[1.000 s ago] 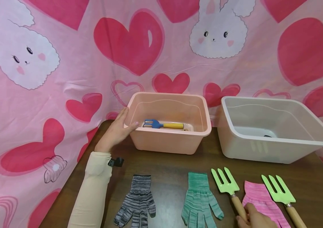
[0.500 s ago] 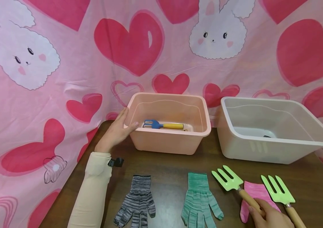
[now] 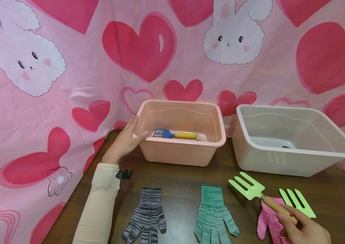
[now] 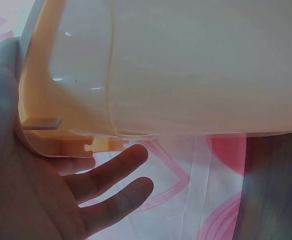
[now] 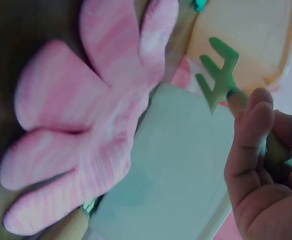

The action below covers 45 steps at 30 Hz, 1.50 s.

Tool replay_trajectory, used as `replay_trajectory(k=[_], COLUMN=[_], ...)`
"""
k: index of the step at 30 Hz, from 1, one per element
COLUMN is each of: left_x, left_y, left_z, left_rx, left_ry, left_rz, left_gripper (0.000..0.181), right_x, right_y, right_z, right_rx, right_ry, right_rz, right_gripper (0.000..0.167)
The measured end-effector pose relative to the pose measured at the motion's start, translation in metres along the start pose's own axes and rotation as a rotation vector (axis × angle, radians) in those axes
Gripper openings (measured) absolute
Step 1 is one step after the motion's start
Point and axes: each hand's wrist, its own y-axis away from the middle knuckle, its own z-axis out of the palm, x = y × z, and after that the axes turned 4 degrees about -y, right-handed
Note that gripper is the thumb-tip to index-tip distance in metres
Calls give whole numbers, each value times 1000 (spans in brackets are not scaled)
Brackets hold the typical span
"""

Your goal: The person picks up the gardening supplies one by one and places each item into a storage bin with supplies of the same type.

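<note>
Heart-printed cloth (image 3: 94,83) backs the brown table (image 3: 178,181). The spread left hand (image 3: 123,144) touches a peach tub (image 3: 175,152); the right hand (image 3: 306,230) grips a green fork (image 3: 256,192).

I see a light-green, three-tined fork (image 3: 254,192) with a wooden handle, gripped in the right hand (image 3: 307,229), slanting so its tines point away and leftward. On my feed, an open-topped peach tub (image 3: 176,152) stands upright on the worktop (image 3: 181,179), left hand (image 3: 124,142) touching its rim.
</note>
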Motion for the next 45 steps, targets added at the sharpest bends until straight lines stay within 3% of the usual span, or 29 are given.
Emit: replay_trajectory(k=[3,7,12,16,21,30,37,45], left_x=[0,0,2,3,2,2,1,1], left_y=[1,1,1,1,0,0,0,-1], left_z=[0,0,0,-1,-1,-1,0,1], left_rx=[0,-1,3,7,15,17,18,28], left_ry=[0,-1,3,3,-1,6,18,14], left_rz=[-5,-13,-7,0,15,12,7,23], left_gripper=[97,98,96,97,100,95,99,101], right_x=[1,6,11,12,9,-6,-17,-22], right_y=[-1,-3,-7,-11,-16,-20,-26,-35], right_z=[-5,-10,-14,-16,-19,-24,-28,-31], right_rx=[-7,0,-48,-88,-139,-168,-142,-152], right_ry=[-69,-166,-287,-328,-372,-451,-455,-563], right_rz=[3,-39,-33,-32,-42,-169,-263,-335], right_gripper=[45,19,40,27,26,39,40,39])
